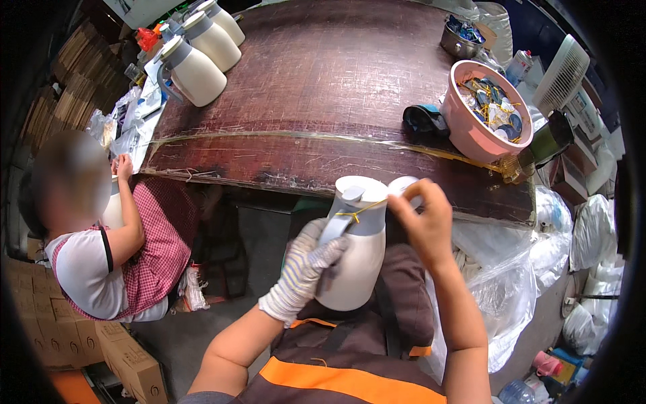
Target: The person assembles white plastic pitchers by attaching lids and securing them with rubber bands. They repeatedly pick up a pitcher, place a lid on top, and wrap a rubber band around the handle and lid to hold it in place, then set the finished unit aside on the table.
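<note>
Fingers [422,191] of the bare right hand [432,222] are brought together at the tips, the yellow cord [369,207] apparently pinched between thumb and forefinger; the others are loosely bent; by the left hand [306,261], clad in a striped glove, the white jug [353,269] is gripped, its grey handle [334,230] wrapped by curled fingers. The jug is held nearly upright over the lap, just beside the near edge of the table [289,87]; the cord is looped about the top of the handle and stretched toward the right; a white disc [402,183] is seen at the right fingertips, though whether it is joined to the cord cannot be told. The step in hand is judged to be the fastening of the cord to the handle; for the next move, a steady left grip and a gentle, even pull from the right would be called for, so that the loop may be snugged.
</note>
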Motion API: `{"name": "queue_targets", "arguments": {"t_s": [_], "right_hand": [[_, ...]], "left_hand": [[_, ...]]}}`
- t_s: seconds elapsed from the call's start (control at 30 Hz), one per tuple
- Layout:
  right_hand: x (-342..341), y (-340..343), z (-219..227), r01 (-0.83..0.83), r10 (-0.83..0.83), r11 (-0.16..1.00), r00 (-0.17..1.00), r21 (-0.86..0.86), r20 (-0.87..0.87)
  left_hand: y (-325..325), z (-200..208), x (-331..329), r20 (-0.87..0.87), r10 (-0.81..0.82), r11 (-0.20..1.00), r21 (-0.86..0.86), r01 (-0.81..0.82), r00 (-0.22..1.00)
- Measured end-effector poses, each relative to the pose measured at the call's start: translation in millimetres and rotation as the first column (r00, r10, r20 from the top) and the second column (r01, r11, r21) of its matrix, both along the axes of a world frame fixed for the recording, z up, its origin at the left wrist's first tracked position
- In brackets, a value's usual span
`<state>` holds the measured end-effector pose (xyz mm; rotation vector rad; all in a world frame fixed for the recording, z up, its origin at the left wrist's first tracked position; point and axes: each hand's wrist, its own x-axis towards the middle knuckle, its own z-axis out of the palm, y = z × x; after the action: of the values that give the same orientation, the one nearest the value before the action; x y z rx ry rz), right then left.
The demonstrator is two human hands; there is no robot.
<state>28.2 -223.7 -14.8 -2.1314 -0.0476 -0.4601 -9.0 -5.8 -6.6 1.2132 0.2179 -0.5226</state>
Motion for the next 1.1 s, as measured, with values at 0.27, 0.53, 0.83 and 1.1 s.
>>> {"name": "queue_targets", "arguments": {"t_s": [0.27,0.53,0.83,1.1], "right_hand": [[-61.3,37.6,-34.2,-0.192,0.370,0.842,0.886,0.504,-0.281],[-68.1,28.4,-58.6,-0.125,0.189,0.956,0.953,0.264,-0.236],[-85.2,41.3,-41.6,-0.229,0.384,0.838,0.892,0.496,-0.237],[-98.2,24.9,-83.1,-0.115,0.311,0.887,0.865,0.447,-0.395]], "left_hand": [[51.4,9.6,14.6,0.287,-0.003,0.909,0.400,-0.116,0.958],[68.2,12.9,13.5,0.253,0.044,0.905,0.400,-0.146,0.966],[127.3,82.3,28.1,0.546,0.323,0.832,0.225,-0.506,0.773],[241.3,28.6,181.2,0.925,0.357,0.427,-0.038,-0.904,0.129]]}}
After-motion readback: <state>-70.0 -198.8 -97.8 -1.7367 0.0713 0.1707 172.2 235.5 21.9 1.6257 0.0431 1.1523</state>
